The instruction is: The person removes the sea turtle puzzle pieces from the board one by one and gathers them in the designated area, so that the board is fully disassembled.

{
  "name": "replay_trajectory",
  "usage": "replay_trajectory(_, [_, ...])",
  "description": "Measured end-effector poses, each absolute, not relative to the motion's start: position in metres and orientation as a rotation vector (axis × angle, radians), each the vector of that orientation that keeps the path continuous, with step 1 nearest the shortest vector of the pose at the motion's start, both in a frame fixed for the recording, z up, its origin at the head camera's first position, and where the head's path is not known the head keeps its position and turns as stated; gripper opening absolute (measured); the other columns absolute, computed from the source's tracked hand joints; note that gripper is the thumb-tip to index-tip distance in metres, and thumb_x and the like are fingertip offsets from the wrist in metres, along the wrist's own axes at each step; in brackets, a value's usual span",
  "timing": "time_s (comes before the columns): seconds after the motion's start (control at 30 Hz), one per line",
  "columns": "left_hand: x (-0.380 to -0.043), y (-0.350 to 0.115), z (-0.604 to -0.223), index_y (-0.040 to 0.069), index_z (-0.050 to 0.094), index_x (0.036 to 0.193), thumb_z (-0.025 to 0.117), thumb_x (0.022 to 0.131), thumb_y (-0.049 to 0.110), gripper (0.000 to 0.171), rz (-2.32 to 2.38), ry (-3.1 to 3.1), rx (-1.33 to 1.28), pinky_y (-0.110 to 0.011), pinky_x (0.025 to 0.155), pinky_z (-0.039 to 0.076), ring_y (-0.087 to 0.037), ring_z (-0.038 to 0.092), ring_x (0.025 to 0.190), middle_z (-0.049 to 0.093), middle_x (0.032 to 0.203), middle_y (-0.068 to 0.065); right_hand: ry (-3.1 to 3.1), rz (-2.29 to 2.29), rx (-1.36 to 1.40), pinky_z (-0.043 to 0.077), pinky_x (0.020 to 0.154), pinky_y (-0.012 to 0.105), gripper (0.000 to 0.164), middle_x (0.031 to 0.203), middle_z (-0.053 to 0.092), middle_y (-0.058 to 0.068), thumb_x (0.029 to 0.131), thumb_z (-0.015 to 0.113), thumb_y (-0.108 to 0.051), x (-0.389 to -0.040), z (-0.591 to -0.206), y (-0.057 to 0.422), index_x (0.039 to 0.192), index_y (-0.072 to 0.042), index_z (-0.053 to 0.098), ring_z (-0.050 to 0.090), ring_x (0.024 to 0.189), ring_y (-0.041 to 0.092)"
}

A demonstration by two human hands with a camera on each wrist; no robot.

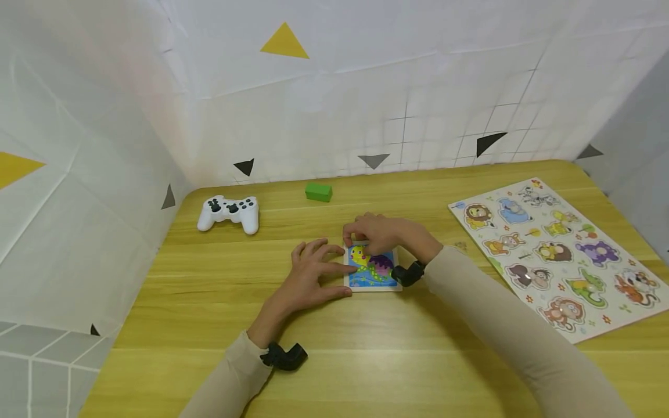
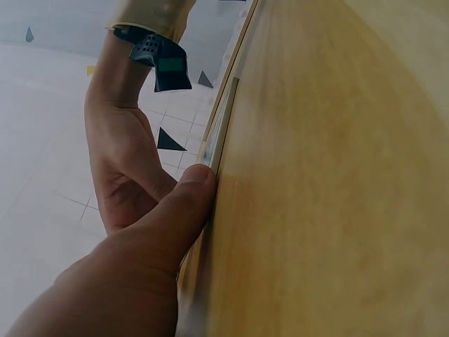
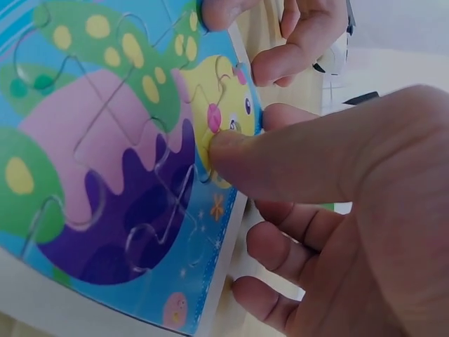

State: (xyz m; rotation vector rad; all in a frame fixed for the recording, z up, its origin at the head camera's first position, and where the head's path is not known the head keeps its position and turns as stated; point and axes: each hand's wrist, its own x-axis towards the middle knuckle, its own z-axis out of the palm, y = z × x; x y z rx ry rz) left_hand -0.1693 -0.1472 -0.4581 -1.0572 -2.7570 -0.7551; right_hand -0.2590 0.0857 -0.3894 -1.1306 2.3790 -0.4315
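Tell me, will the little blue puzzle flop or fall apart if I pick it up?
The little puzzle would probably stay stiff, since its edge looks straight. Its pieces might slide out if tipped, because cut lines run across the picture. It's likely light, being small and thin.

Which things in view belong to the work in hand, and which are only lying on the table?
In use:
small jigsaw puzzle
left hand, touching the puzzle's left side
right hand, thumb on the yellow head

Lying about:
white game controller
green block
large animal board
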Motion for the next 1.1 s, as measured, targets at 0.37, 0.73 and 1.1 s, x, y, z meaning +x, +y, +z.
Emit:
replay_trajectory(0.37, [-0.169,-0.147,-0.457,0.042,0.073,0.122,0.076,0.086,0.055,0.038,-0.754,-2.796,-1.039,-0.065,0.115,0.010,-0.036,0.031,0.149,0.055,0.143,0.006,2.262,-0.761,-1.289,0.043,0.080,0.033,0.027,0.095,0.059,0.009,0.082,0.061,0.012,-0.261,-0.402,0.089,0.102,-0.005,0.060,0.048,0.086,0.022])
replay_trajectory(0.73, [-0.168,-0.147,-0.456,0.041,0.073,0.122,0.074,0.087,0.055,0.037,-0.772,-2.805,-1.033,-0.065,0.115,0.010,-0.037,0.031,0.150,0.055,0.144,0.006,2.183,-0.975,-1.201,0.044,0.080,0.034,0.032,0.107,0.062,0.011,0.089,0.057,0.005,-0.262,-0.413,0.102,0.120,-0.003,0.065,0.049,0.086,0.020])
replay_trajectory(1.1, [-0.168,-0.147,-0.455,0.042,0.073,0.122,0.074,0.087,0.056,0.038,-0.773,-2.821,-1.024,-0.066,0.116,0.009,-0.040,0.028,0.152,0.046,0.158,0.002,2.141,-1.102,-1.126,0.045,0.073,0.027,0.024,0.095,0.063,0.009,0.097,0.062,-0.003,-0.265,-0.422,0.106,0.120,-0.008,0.068,0.049,0.077,0.017])
